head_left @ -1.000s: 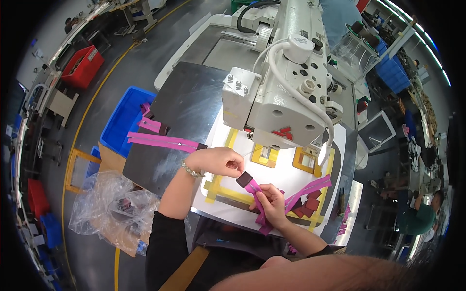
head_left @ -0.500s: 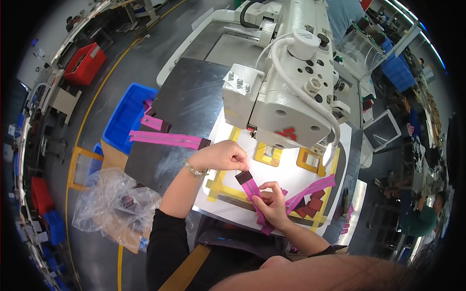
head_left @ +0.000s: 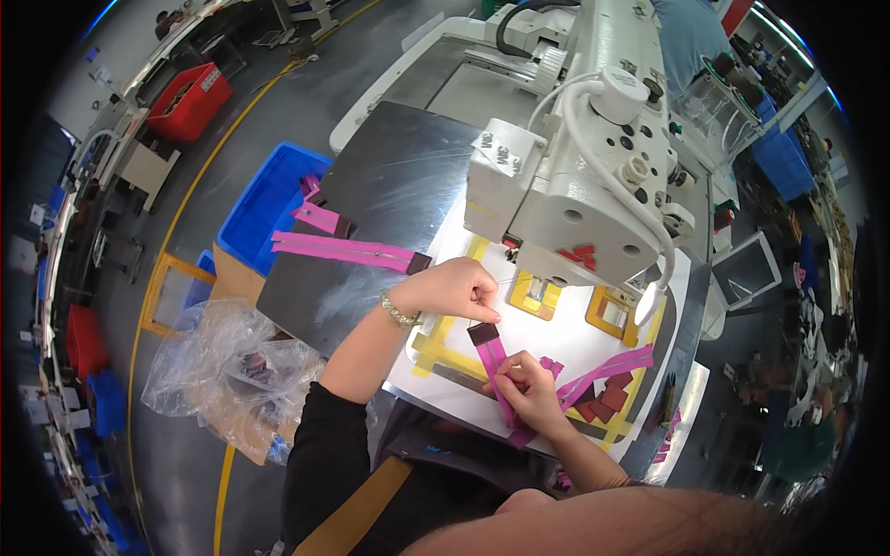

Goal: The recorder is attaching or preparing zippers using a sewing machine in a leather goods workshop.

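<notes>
A magenta zipper [head_left: 492, 356] with a dark brown end piece [head_left: 482, 334] lies over the white work plate [head_left: 451, 357]. My right hand [head_left: 528, 391] grips its tape below the end piece, thumb and fingertips pressed together. Just above the end piece, my left hand [head_left: 454, 289] is closed in a pinch at the fingertips; whatever it holds is too small to make out. To the right of my right hand lies another magenta zipper [head_left: 607, 368], beside a pile of dark red-brown patches [head_left: 607, 398].
A white sewing machine head [head_left: 565, 208] overhangs the plate, with yellow-framed clamps [head_left: 535, 296] under it. More magenta zippers [head_left: 348, 250] rest on the dark metal table [head_left: 394, 167] at left. Beyond them stand a blue bin [head_left: 264, 208] and a clear plastic bag [head_left: 218, 361].
The whole view has shifted, so the scene sits farther right. My right hand's fingers have drawn closer together on the zipper. My left hand stays by the dark end piece.
</notes>
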`<move>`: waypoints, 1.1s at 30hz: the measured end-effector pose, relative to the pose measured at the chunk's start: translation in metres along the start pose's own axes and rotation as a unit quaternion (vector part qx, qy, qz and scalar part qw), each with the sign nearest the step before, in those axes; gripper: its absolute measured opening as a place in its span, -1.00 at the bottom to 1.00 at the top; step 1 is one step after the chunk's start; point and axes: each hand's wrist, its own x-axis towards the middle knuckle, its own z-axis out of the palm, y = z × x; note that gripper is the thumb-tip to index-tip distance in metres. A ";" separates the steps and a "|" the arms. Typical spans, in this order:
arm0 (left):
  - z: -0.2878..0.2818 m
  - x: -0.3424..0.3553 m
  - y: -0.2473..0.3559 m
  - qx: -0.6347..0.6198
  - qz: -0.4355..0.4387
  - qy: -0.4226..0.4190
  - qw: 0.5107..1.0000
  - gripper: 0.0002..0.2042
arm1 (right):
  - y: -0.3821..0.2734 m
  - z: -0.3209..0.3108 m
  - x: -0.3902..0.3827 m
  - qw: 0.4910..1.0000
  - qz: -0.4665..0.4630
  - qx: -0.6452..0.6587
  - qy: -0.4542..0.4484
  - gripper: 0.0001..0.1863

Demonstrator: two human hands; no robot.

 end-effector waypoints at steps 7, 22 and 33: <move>0.001 0.004 -0.002 0.010 0.004 -0.027 1.000 -0.68 | 0.001 0.001 -0.006 0.998 -0.003 -0.065 -0.004 -0.90; 0.000 0.004 -0.006 0.010 -0.004 0.012 1.000 -0.62 | -0.004 -0.009 -0.003 0.991 0.058 0.108 -0.052 -0.89; -0.005 0.001 -0.006 -0.120 -0.023 -0.036 0.992 -0.64 | -0.006 -0.012 0.000 0.977 0.087 0.179 -0.072 -0.87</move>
